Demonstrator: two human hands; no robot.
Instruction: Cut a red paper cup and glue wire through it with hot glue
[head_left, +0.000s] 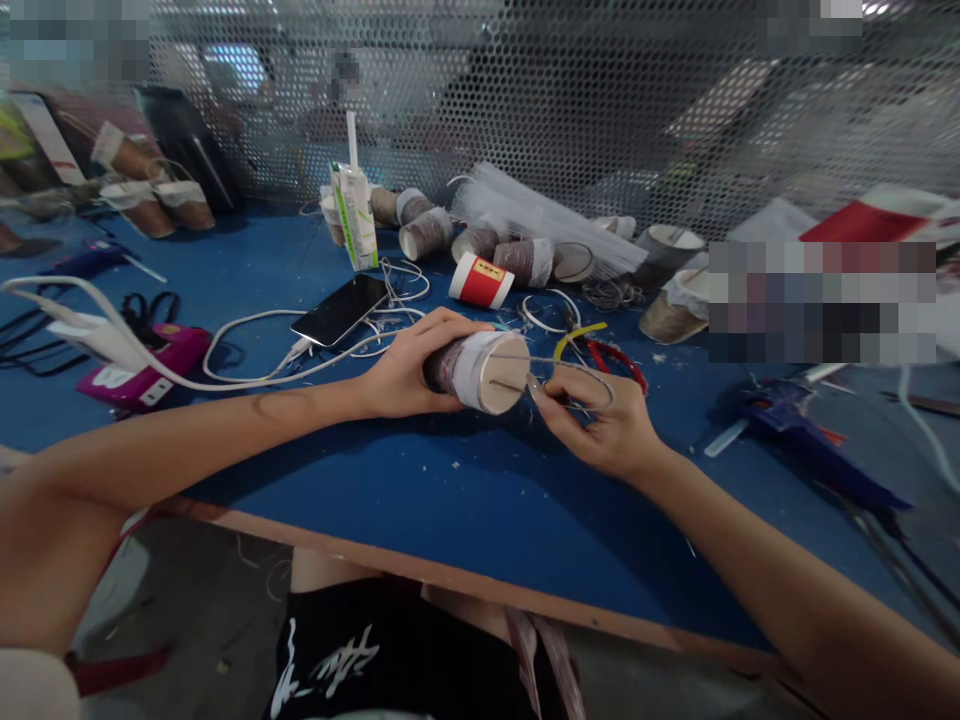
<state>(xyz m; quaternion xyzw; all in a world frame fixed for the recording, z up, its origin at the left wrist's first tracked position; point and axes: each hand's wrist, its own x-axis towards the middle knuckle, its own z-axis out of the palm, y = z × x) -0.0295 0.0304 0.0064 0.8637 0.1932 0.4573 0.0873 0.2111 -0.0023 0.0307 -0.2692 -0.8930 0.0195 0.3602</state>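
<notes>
The left hand (412,365) hides part of the cup (474,372); right of the right hand (604,420), a black cord (927,567) is cut off.

Our L arm (202,430) comes in from the L edge, bare, elbow bent, forearm running R & rising slightly to the wrist. Our L hand (397,366) is curled in a wide grip, thumb & fingers well apart. Our R arm (742,545), also bare, slants up from the lower R corner. Our R hand (604,425) has fingers bent in, thumb & fingertips close tog. Hands near each other, apart.
</notes>
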